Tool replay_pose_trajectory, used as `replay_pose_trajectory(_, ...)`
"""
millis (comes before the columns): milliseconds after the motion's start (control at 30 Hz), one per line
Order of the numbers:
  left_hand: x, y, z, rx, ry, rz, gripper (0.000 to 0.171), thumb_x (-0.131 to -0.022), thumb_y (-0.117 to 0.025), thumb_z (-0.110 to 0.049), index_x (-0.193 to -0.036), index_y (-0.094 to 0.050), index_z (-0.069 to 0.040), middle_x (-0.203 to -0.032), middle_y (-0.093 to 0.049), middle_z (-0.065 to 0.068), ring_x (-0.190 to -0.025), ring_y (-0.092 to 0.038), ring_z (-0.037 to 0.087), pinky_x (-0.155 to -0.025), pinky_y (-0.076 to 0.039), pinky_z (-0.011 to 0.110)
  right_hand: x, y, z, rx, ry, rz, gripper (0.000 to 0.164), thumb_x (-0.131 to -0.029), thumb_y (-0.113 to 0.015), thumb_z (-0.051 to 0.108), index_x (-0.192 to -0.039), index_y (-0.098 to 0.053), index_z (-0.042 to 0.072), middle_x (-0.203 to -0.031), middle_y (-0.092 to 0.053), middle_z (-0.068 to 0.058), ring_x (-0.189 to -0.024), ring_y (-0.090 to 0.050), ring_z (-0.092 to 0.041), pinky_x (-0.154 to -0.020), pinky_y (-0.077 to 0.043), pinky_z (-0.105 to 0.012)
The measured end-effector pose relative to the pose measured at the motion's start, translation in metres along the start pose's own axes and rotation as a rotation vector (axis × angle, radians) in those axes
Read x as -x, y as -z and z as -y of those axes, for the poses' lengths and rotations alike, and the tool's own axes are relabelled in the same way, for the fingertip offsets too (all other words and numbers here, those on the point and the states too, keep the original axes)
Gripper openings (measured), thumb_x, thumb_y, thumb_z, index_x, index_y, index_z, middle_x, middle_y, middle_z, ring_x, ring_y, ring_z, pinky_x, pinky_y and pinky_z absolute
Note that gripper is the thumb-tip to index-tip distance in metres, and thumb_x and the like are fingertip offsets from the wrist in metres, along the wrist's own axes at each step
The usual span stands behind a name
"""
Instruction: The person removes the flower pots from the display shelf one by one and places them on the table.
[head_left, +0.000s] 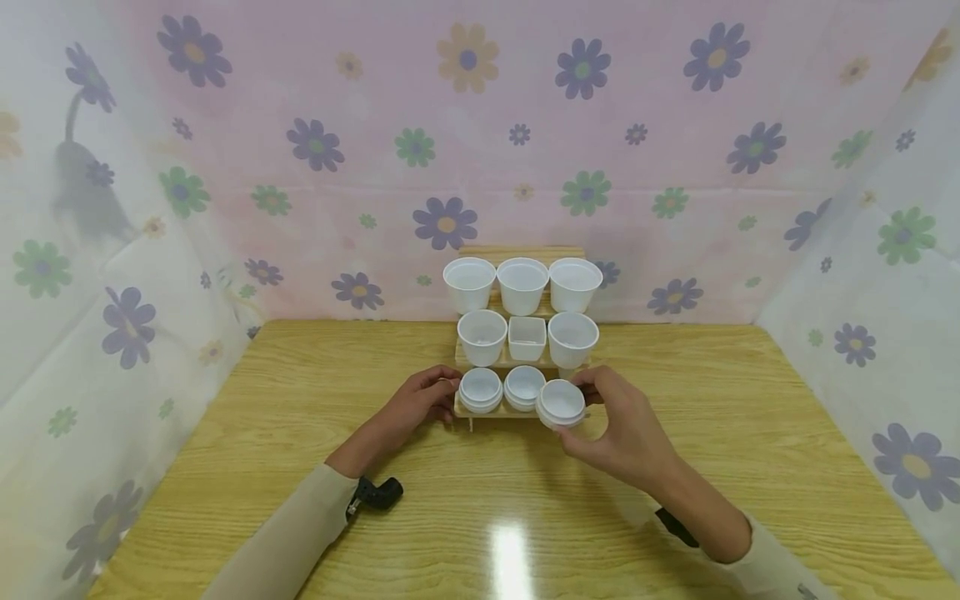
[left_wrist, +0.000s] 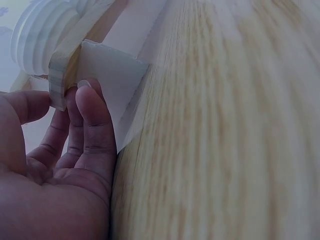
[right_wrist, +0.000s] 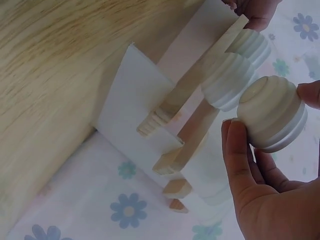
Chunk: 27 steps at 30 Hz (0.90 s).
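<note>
Pale-wood tiered rack (left_wrist: pixel 58 82) is being pinched at its left end by the left hand (head_left: pixel 420 398); near its lower right end, the right hand (head_left: pixel 624 429) is gripping a white, ribbed, round plastic pot (head_left: pixel 561 402), probably positioning it, next needing careful, level handling.

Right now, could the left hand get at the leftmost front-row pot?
Likely yes: the left hand grips the rack beside that leftmost pot, with nothing seen between, though it would first let go.
</note>
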<state>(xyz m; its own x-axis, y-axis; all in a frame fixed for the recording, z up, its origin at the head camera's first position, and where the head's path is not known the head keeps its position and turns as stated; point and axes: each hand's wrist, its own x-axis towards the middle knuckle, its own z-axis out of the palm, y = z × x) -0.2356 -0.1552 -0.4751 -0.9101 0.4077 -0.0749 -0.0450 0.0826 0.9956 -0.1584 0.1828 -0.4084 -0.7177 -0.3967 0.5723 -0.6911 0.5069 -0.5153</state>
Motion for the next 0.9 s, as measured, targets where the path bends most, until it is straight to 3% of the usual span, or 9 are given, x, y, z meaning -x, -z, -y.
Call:
replay_pose_trajectory(333,0.001,-0.001,-0.001,0.006,0.000,0.003,0.033,-0.113,-0.050,-0.019,-0.135,-0.060,0.004,-0.104,-0.067,0.007,-0.086,-0.064,0.019,-0.075,-0.060,0.030,-0.001,-0.009,0.005,-0.043,0.046,0.007,0.059,-0.074,-0.093,0.004,-0.123,-0.060,0.001,-0.113,-0.067,-0.002,-0.098,-0.068,-0.016,-0.081,-0.062,-0.031)
replay_pose_trajectory(900,0.000,0.000,0.001,0.010,-0.008,0.011,0.032,-0.113,-0.050,-0.019,-0.134,-0.060,0.004,-0.106,-0.066,0.007,-0.087,-0.063,0.019,-0.075,-0.060,0.030,0.003,-0.025,0.013,-0.108,0.032,0.049,0.060,-0.074,-0.094,0.008,-0.123,-0.060,0.004,-0.113,-0.066,-0.002,-0.100,-0.066,-0.015,-0.081,-0.061,-0.029)
